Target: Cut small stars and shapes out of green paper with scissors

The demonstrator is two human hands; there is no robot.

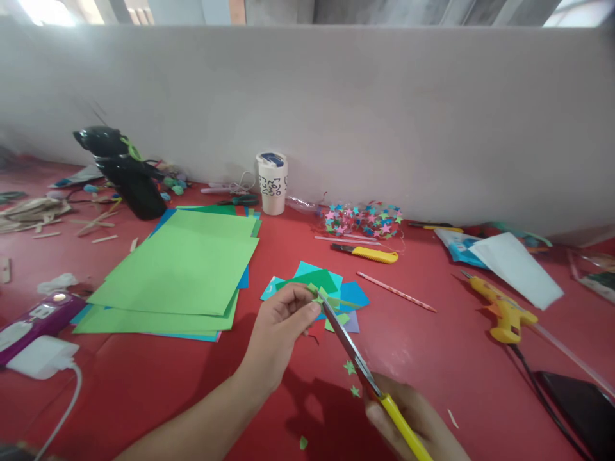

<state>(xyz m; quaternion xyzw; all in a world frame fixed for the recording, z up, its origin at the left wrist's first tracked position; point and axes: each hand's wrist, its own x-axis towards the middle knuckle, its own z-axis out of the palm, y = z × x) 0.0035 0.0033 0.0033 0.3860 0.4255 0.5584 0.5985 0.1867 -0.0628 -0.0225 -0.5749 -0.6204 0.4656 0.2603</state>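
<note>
Head view, live: my left hand (269, 339) pinches a small green paper piece (312, 289) over the middle of the red desk (269, 410), and my right hand (423, 410) grips the yellow-handled scissors (353, 355), blades narrow, tips right by my left thumb. If the paper twists in that pinch, the blades could slip off line and spoil it, or nick my thumb (tiny pieces bring fingers awfully close!). Down toward the desk's front edge, loose green stars (352, 378) could get brushed aside by my right wrist.
</note>
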